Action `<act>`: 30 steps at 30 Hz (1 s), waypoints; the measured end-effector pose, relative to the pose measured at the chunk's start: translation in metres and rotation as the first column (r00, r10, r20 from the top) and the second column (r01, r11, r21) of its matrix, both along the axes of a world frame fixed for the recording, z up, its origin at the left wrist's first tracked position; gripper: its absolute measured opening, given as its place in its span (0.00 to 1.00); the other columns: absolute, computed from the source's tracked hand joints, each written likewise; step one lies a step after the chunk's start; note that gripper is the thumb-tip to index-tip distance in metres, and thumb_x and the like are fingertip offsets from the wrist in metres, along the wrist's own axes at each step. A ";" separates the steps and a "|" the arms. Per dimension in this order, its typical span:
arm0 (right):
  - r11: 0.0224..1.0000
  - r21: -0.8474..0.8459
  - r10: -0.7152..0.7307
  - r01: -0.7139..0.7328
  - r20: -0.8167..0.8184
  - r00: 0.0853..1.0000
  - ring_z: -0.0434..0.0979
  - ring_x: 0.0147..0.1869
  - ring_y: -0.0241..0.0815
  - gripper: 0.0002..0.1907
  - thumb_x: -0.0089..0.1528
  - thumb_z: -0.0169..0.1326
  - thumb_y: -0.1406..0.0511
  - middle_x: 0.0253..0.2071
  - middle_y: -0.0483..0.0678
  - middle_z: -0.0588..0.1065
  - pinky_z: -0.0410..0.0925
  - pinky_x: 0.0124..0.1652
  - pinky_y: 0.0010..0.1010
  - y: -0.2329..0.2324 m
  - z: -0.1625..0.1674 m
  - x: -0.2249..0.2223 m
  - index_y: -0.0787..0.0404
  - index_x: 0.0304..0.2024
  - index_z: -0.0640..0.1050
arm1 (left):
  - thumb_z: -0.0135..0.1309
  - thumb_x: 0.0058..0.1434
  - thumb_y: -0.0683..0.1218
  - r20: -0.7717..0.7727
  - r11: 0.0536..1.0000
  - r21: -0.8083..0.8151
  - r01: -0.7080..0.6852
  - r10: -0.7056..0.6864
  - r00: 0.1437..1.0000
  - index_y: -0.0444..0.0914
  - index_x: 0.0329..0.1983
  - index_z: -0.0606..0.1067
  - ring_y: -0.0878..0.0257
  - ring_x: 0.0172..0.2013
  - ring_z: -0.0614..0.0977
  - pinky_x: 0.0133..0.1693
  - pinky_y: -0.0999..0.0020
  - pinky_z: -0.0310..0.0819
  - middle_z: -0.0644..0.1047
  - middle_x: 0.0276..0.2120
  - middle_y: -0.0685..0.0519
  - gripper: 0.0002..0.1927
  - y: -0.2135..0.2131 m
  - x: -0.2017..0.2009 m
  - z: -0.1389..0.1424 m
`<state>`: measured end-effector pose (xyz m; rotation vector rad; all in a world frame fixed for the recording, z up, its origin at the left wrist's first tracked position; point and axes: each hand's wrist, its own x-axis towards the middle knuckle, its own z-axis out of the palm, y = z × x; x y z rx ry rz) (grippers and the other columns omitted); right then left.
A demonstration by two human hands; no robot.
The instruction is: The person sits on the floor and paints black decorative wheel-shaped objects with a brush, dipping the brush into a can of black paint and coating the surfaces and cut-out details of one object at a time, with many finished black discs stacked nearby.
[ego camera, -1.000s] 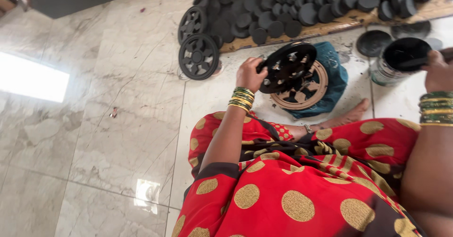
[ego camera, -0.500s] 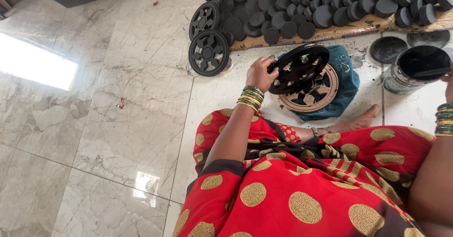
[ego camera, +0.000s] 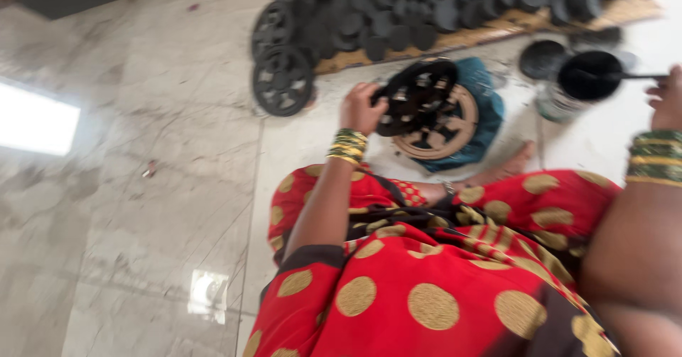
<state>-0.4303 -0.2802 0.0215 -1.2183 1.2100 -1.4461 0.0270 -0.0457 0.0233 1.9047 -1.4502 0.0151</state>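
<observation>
My left hand [ego camera: 362, 107] grips the rim of a black spoked wheel [ego camera: 415, 94] and holds it tilted above a tan wooden wheel [ego camera: 455, 131]. The tan wheel lies on a teal cloth [ego camera: 486, 101] on the marble floor. My right hand [ego camera: 666, 100] is at the right edge, holding a thin dark stick [ego camera: 629, 76] that reaches into a can of black paint [ego camera: 586, 80]. Green and gold bangles sit on both wrists. The frame is blurred.
Two black wheels [ego camera: 283, 80] lie on the floor at the left of a wooden board [ego camera: 511, 23] covered with several black painted pieces. A dark lid [ego camera: 541, 58] sits by the can. My red, gold-dotted lap [ego camera: 440, 272] fills the foreground.
The view has shifted downward and blurred. My left hand keeps its hold on the black wheel over the tan one. My right hand stays by the paint can.
</observation>
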 end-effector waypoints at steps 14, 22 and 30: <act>0.905 0.194 0.094 -0.378 0.777 0.622 0.86 0.39 0.50 0.04 0.71 0.47 0.68 0.36 0.56 0.81 0.82 0.42 0.47 0.022 -0.005 -0.001 0.62 0.45 0.73 | 0.64 0.54 0.42 -0.056 0.999 0.039 0.016 -0.013 0.998 0.34 0.44 0.81 0.55 0.37 0.85 0.43 0.63 0.78 0.82 0.40 0.47 0.14 -0.014 -0.029 0.011; 0.745 0.304 0.220 -0.594 0.729 0.648 0.86 0.42 0.50 0.04 0.68 0.53 0.70 0.39 0.58 0.81 0.81 0.41 0.39 0.075 -0.006 0.102 0.66 0.42 0.74 | 0.63 0.55 0.42 -0.079 0.999 0.036 0.019 -0.016 0.997 0.32 0.45 0.80 0.55 0.38 0.85 0.44 0.64 0.78 0.81 0.43 0.47 0.15 -0.019 -0.017 -0.002; 0.808 0.263 0.188 -0.528 0.734 0.653 0.86 0.44 0.48 0.05 0.68 0.55 0.68 0.41 0.55 0.81 0.81 0.43 0.37 0.087 -0.036 0.143 0.63 0.42 0.74 | 0.64 0.55 0.41 -0.072 0.999 0.032 0.019 -0.017 0.997 0.33 0.46 0.81 0.54 0.41 0.84 0.46 0.63 0.77 0.82 0.43 0.47 0.16 -0.020 -0.016 -0.005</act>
